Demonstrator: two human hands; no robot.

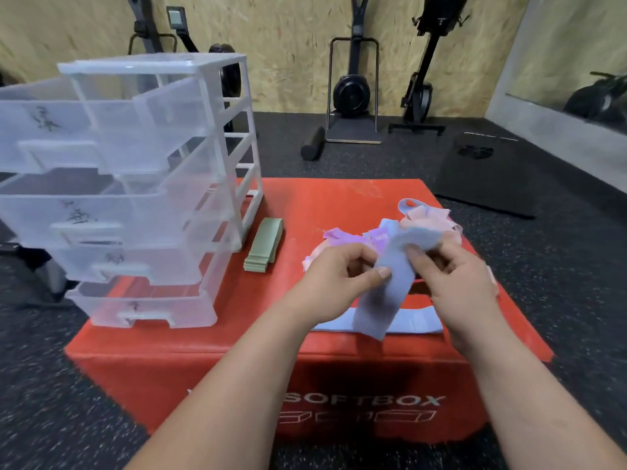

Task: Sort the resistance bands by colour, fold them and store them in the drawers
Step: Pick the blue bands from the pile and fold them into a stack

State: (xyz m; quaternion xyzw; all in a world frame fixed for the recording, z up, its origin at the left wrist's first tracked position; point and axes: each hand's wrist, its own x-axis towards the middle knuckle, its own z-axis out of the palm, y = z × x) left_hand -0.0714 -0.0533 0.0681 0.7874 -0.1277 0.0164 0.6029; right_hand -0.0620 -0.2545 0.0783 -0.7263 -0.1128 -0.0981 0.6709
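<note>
Both hands hold a light blue band (386, 293) above the red soft box (237, 354). My left hand (336, 279) pinches its left edge with thumb and fingers; my right hand (458, 276) grips its upper part. Another blue band (420, 322) lies flat on the box under them. Behind my hands sits a loose heap of purple bands (353, 237) and pink bands (431, 217). Folded green bands (264, 245) lie stacked beside the clear plastic drawer unit (135, 184), whose drawers are pulled out by different amounts.
The drawer unit fills the box's left side. Around the box is black rubber floor, with a foam roller (312, 144), a black mat (488, 174) and exercise machines (353, 89) against the far wooden wall. A mirror (573, 62) stands at the right.
</note>
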